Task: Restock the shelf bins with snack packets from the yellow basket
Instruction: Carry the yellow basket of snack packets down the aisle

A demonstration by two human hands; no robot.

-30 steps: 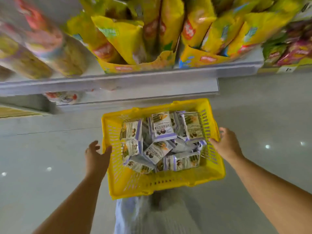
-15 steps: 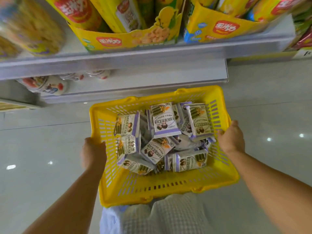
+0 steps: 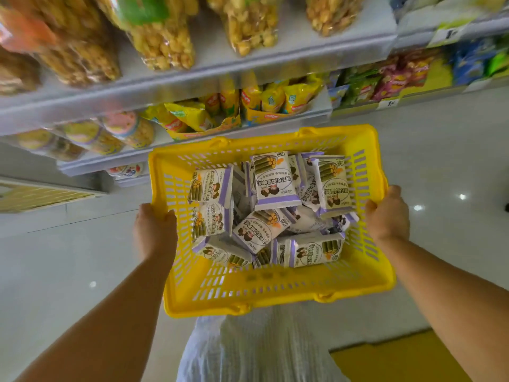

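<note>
Where the view begins, at its bottom edge, pale checked cloth (image 3: pixel 253 351) on the person's legs sits under the near rim of the basket (image 3: pixel 275 301), which is yellow, slotted on every wall and carried above the floor (image 3: pixel 68 271) between two bare forearms. The left hand (image 3: pixel 154 230) grips the left rim, fingers curled over its edge. The right hand (image 3: pixel 388 213) grips the right rim the same way, thumb hooked over the top. Inside the basket lies a loose heap of packets (image 3: pixel 275 180) (white, purple-edged, printed with green rolls and cartoon faces). Some lie flat and some are tipped on edge, piled toward the far and right walls, with the near strip of the basket's bottom bare. Beyond the far rim stands a shelf (image 3: pixel 165 86) unit of several grey tiers. On a low tier, just past the basket, yellow bags (image 3: pixel 190 117) stand in a yellow carton (image 3: pixel 209 132), with lidded jars (image 3: pixel 129 128) to their left. On the tier above lie clear bags (image 3: pixel 162 42) of golden puffs, blurred. Farther right, mixed bags (image 3: pixel 399 73) in green, pink and blue fill another unit, too blurred to read.
</note>
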